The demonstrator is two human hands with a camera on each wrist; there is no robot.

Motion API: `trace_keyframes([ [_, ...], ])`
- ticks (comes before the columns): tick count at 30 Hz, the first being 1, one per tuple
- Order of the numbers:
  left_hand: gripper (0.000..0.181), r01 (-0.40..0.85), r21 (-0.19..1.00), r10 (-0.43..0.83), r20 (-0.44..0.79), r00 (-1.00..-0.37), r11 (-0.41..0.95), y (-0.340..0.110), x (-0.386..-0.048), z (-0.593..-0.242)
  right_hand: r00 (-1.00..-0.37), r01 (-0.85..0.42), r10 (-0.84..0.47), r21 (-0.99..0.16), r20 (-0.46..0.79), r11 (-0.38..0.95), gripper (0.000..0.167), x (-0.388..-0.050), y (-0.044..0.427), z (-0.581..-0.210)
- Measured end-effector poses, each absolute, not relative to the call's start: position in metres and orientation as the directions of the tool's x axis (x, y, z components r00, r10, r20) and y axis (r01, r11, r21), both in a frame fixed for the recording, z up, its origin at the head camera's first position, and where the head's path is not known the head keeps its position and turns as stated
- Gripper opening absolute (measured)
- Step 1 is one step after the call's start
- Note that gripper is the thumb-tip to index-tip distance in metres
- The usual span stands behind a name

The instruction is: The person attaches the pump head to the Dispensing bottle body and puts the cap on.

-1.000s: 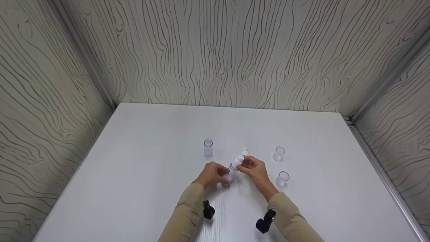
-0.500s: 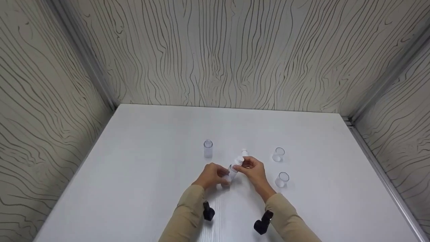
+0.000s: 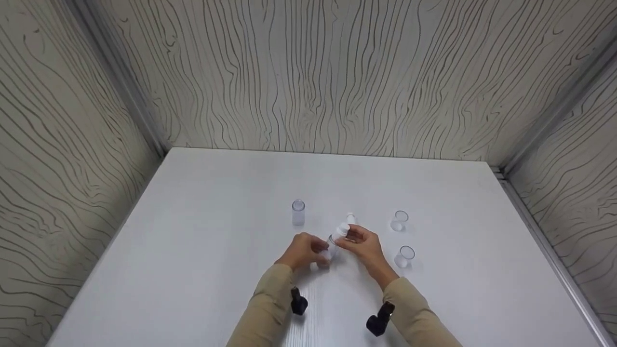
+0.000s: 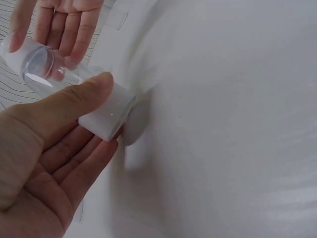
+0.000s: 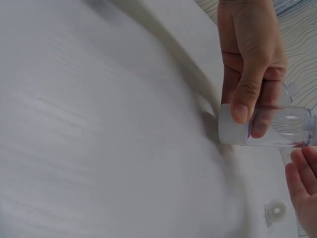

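Note:
In the head view my left hand [image 3: 302, 249] holds the lower end of a tilted clear plastic bottle [image 3: 331, 246]. The left wrist view shows the thumb and fingers round its white base section [image 4: 105, 113]. At the bottle's upper end, my right hand [image 3: 365, 245] pinches a white top [image 3: 342, 230], which sits at the mouth. Whether its thread is engaged cannot be told. In the right wrist view, fingers of the right hand [image 5: 304, 181] show only at the right edge, beside the clear bottle wall [image 5: 280, 128].
Another clear bottle [image 3: 298, 214] stands behind the left hand. A small white pump-like piece [image 3: 351, 218] is just beyond the right fingers. Two clear cup-shaped caps, one farther back [image 3: 399, 221] and one nearer [image 3: 404, 257], stand to the right on the white table [image 3: 217, 217].
The right thumb and fingers have shifted slightly about the white top, lower half a second ago and now back up. The left hand and bottle stay nearly in place.

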State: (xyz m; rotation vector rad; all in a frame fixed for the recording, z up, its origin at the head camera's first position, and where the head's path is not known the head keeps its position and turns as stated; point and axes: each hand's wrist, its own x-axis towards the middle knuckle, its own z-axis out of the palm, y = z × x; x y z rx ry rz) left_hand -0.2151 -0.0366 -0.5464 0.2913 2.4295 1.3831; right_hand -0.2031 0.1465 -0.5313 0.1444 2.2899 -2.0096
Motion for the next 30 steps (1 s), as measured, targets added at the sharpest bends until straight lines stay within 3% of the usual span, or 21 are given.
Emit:
trace_keyframes([
  [6, 0.035, 0.076, 0.859, 0.364, -0.132, -0.922, 0.507, -0.0370, -0.2161, -0.5477, -0.992, 0.123, -0.017, -0.988, -0.125, 0.090, 0.045, -0.2020, 0.1479, -0.5314],
  [30, 0.036, 0.012, 0.870, 0.337, -0.177, -0.925, 0.493, -0.0370, -0.2159, -0.5465, -0.995, 0.102, 0.018, -0.992, -0.101, 0.080, 0.038, -0.2033, 0.1457, -0.5324],
])
